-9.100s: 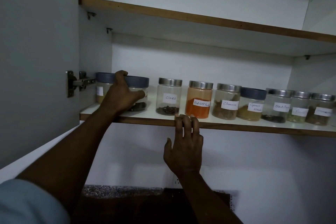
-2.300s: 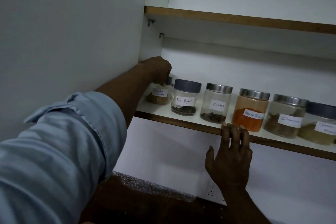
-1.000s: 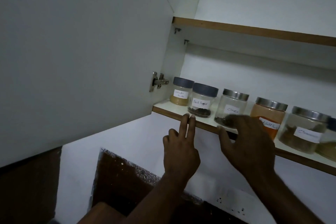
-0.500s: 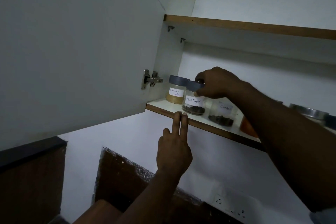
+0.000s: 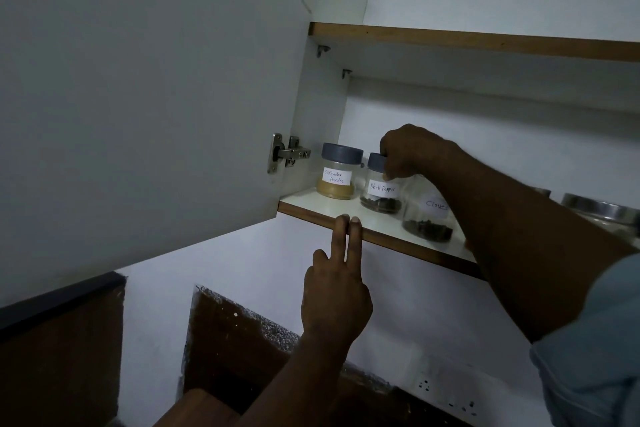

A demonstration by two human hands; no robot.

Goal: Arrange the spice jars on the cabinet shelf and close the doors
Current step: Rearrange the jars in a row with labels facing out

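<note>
View: head cam only, single wide-angle.
Position: below the lower shelf point(image 5: 388, 237), close, about arm's reach.
Facing: up and fwd into the open cabinet, angled slightly right.
Frame left: open door point(image 5: 145, 97) fills near half.
Frame right: shelf runs off far right, cut by edge.
Bottom: wall, sockets.
Overlap: n/a, one view.
Light: dim.

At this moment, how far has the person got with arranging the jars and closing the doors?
Done, apparently: the Coriander Powder jar and Cloves jar stand upright in a row on the lower shelf. In hand: the right hand grips the lid of the Black Pepper jar, while the left hand rests two fingertips on the shelf edge. Left: the cabinet door is wide open.
</note>
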